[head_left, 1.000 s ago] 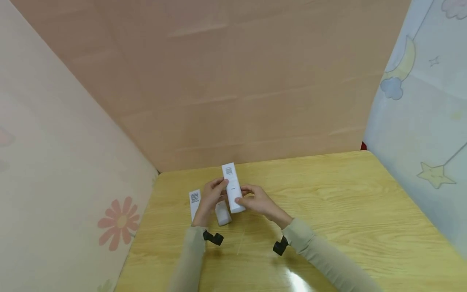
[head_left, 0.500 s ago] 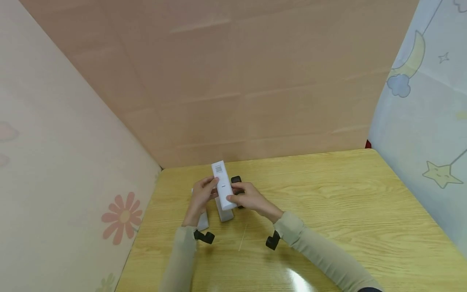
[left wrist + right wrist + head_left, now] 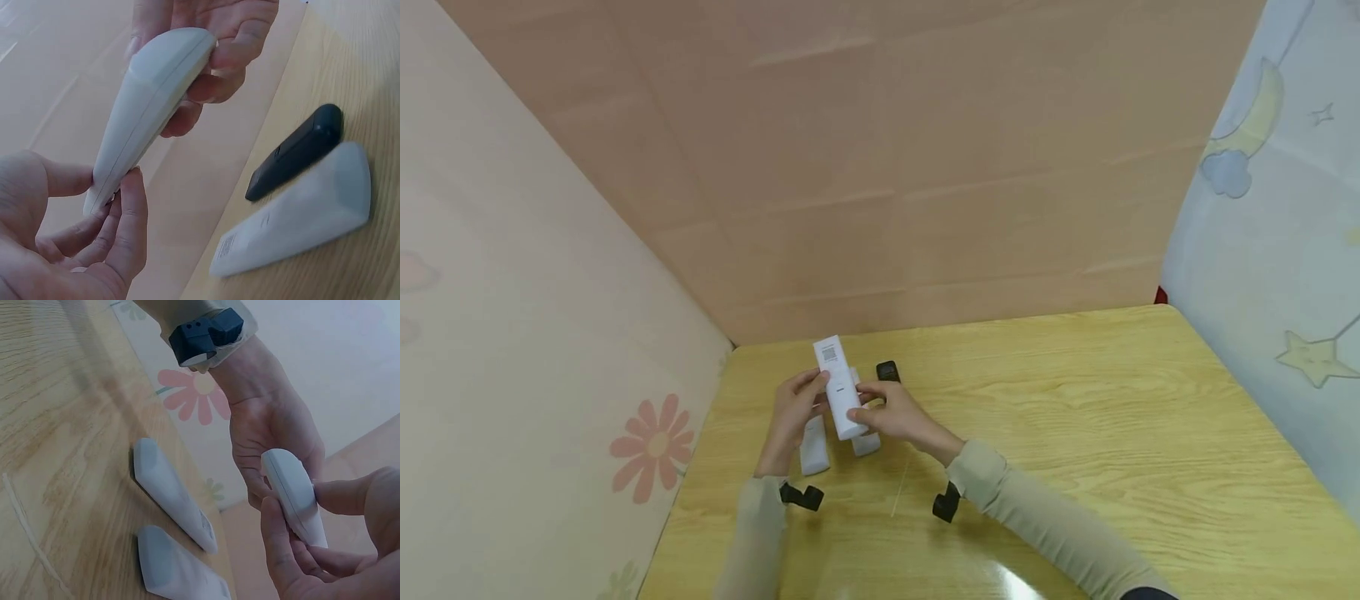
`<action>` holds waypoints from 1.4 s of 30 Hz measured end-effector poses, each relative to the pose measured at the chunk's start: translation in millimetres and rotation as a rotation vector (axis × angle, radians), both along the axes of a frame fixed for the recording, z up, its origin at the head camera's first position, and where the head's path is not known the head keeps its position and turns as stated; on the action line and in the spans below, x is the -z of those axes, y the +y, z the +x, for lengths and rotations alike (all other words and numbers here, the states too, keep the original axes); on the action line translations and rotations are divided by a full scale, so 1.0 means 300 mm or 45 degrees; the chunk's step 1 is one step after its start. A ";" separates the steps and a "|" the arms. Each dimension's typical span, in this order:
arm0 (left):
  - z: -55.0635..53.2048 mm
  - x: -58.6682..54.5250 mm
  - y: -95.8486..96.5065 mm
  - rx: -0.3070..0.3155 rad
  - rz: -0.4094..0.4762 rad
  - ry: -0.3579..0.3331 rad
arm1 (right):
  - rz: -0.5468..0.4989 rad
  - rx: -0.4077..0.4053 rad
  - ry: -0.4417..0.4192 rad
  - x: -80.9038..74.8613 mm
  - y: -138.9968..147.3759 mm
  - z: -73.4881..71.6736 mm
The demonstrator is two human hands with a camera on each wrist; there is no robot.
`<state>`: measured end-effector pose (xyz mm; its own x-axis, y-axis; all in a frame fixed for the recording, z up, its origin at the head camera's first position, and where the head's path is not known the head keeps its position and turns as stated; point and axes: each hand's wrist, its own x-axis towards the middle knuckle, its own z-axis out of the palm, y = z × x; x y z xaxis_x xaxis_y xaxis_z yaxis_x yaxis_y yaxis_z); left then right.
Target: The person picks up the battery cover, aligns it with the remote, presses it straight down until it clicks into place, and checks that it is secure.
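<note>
Both hands hold one white remote control (image 3: 841, 392) raised above the table, its labelled back face showing in the head view. My left hand (image 3: 792, 410) pinches the far, label end between thumb and fingers. At the nearer, thicker end, my right hand (image 3: 897, 411) grips with the thumb on top and fingers beneath. The left wrist view shows the held remote (image 3: 150, 94) from its side, with a seam along the edge. Its button side is hidden.
Two more white remotes (image 3: 814, 450) (image 3: 178, 565) lie on the wooden table (image 3: 1075, 433) below the hands. A black remote (image 3: 297, 150) lies beside one of them. A thin pale strip (image 3: 899, 492) is nearer the front. Fabric walls stand behind and at both sides.
Both hands have moved left with the white remote between them. The black remote, hidden a second ago, now shows behind the right hand. The left remote on the table is less covered.
</note>
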<state>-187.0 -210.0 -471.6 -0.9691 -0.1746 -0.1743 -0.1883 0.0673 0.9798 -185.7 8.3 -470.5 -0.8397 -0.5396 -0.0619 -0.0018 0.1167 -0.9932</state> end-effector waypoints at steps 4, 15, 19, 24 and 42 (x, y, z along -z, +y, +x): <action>0.009 0.006 -0.018 -0.033 -0.010 -0.020 | -0.014 -0.016 -0.002 0.012 -0.018 0.005; 0.044 0.018 -0.065 -0.089 0.039 -0.006 | 0.024 -0.050 0.032 0.035 -0.060 0.029; 0.045 0.016 -0.083 -0.095 0.029 -0.001 | 0.032 -0.044 0.058 0.046 -0.082 0.026; 0.054 0.017 -0.114 -0.119 -0.004 -0.017 | 0.057 0.003 0.055 0.051 -0.122 0.030; 0.075 0.045 -0.214 -0.200 -0.060 -0.083 | 0.115 0.011 0.105 0.078 -0.237 0.059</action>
